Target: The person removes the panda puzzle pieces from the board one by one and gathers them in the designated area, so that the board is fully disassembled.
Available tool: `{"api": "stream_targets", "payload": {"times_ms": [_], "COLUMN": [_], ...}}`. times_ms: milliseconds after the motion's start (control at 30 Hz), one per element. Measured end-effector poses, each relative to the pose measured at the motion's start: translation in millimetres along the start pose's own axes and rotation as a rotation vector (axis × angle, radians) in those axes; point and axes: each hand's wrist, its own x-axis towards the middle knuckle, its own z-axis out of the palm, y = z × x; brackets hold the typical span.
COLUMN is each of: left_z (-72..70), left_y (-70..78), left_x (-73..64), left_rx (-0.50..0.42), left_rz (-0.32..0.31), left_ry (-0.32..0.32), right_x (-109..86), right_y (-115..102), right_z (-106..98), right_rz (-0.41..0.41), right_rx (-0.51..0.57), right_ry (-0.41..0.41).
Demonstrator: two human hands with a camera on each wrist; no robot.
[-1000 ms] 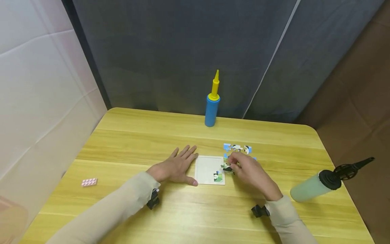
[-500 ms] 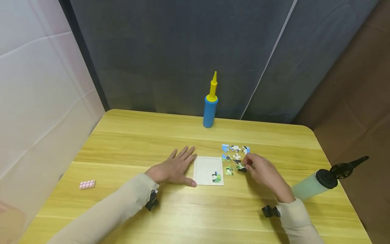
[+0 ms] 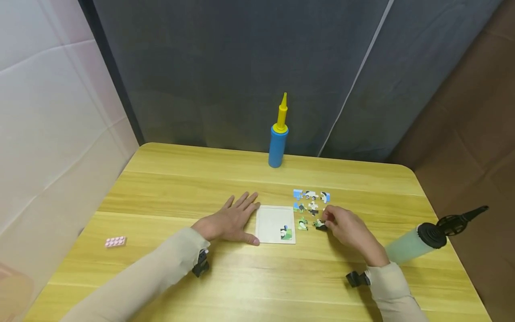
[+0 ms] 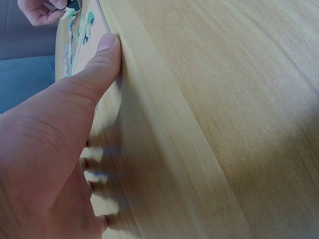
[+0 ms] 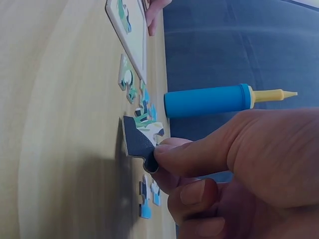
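Between thumb and fingertips, my right hand pinches a black, white and green jigsaw piece, tilted close over the table. My left hand lies with spread, straight fingers at the left side of a white square puzzle tray, its thumb at the near left corner. One green and white jigsaw piece sits in the tray's near right corner. Just right of the tray, a green jigsaw piece lies loose. Behind it are several more loose pieces in rough rows, among them a panda-patterned piece and a black-and-white piece.
A blue balloon pump with a yellow nozzle stands at the table's back edge. On the right, a pale green bottle with a black top lies on its side. A pink toy brick is at the far left.
My right hand has moved right with the pinched jigsaw piece, from the tray's right edge to the right of the loose green piece. The left hand has stayed at the tray.
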Motion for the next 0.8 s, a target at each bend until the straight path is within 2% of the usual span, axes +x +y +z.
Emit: {"api": "stream_targets", "payload": {"times_ms": [467,800], "left_z": [0.9,1.3], "left_y": [2.0,3.4], "left_x": [2.8,3.5], "left_rx": [-0.005,-0.007], "left_rz": [0.002,0.003], "left_ry": [0.005,0.003], "right_x": [2.7,1.9], "right_y": [7.6,2.8], "right_z": [9.5,2.5], "right_rz": [0.038,0.063], "right_rx": [-0.009,0.029], "right_ry": [0.034,0.143]}}
